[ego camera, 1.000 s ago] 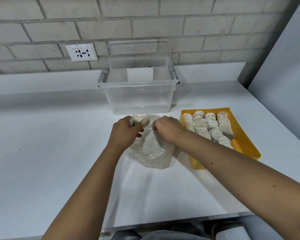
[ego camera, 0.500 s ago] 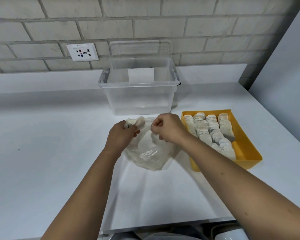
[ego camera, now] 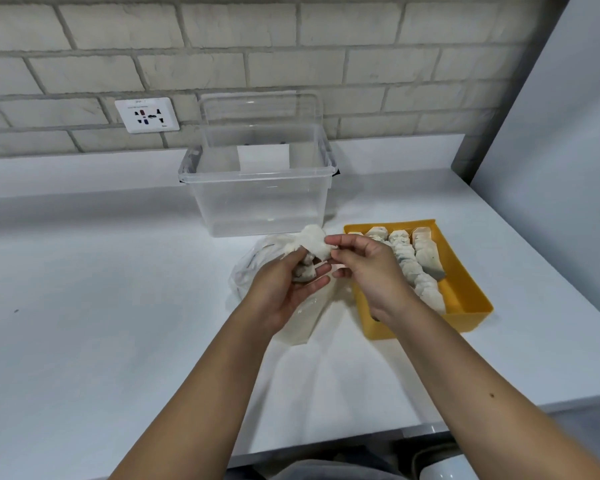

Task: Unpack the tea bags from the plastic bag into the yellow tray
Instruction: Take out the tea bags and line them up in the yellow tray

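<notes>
Head view: white paper tea bags (ego camera: 313, 239) are gripped by left hand (ego camera: 282, 289), pinched by right hand (ego camera: 370, 271); yellow plastic tray (ego camera: 465, 289) just rightward.

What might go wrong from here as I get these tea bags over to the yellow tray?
1. Your left hand holds a loose clump of tea bags. As your right hand pinches the top tea bag away, others may slip onto the plastic bag.
2. The rows of tea bags in the yellow tray lean on one another, so a careless drop could knock them over.
</notes>
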Tool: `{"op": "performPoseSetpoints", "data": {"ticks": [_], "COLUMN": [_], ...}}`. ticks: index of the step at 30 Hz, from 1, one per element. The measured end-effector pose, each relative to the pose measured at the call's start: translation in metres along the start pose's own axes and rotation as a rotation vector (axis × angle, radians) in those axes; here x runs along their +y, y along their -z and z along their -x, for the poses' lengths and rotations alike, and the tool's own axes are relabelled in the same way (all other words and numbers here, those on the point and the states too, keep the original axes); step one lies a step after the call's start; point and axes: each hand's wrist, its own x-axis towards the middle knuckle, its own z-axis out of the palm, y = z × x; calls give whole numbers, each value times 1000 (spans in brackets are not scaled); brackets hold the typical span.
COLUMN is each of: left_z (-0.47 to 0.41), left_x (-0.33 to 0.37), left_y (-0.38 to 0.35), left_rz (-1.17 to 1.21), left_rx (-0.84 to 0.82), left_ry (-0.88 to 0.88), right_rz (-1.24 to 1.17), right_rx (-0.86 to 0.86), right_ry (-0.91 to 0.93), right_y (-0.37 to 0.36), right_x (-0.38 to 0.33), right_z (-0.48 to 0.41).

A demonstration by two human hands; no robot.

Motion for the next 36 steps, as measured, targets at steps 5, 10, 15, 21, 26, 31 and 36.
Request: {"op": "performPoseSetpoints", "data": {"ticks": [5,10,15,21,26,31,36], "left_z": [-4,-3,-6,-17,-29,-33,-35], "left_x": [-7,-12,-18,-24,-20,-21,-26], "left_y": [-6,-14,-23,-35,-43,-51,-53], "left_rz": [-202,-434,-430,-390,-450,-470,-519], "left_rx": [10,6,-55,-15,27,-15,-28], "left_ry": [-73,-182,-142,-110,-107,-79,-54], "right_rz": [93,362,621,719,1085,1509,1709], "right_rx": [62,120,101,204,261,286,236], "right_ry": [13,85,136,180,30,55,64], "right_y": [10,26,48,112,174,175,169], "right_x": [8,3,-10,-35,-34,-12,4], "right_z": [6,4,2,-4,-19,-25,-33]}}
